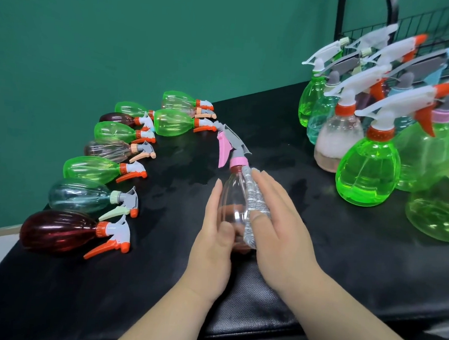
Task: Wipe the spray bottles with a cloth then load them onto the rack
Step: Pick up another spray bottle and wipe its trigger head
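**A:** What could go wrong from here?

**B:** The clear pink-tinted plastic spray bottle [233,199] is held tilted over the middle of the black padded table [344,271], with its pink trigger pointing away from the person. The left hand [213,238] holds its lower end, thumb on top and fingers along the far side. The right hand [280,227] pins a grey-and-white striped cloth [252,206] to the bottle's flank with its thumb. The plastic looks slick, so I'd guess a hard rub could twist it out of that light hold. It might then fall into the row of lying bottles [90,168].

**A:** And the loading?

**B:** The black wire rack [419,26] stands at the far right, behind the upright bottles [367,177]. A reach over them could tip one.

**A:** Counts?

**B:** One bottle is in hand. Ten lie on their sides at the left: five green, two dark red, two pinkish-clear and one teal. I make out at least six upright, mostly green. Those behind are blurred and overlap, so I can't give a total. There is one cloth and one rack.
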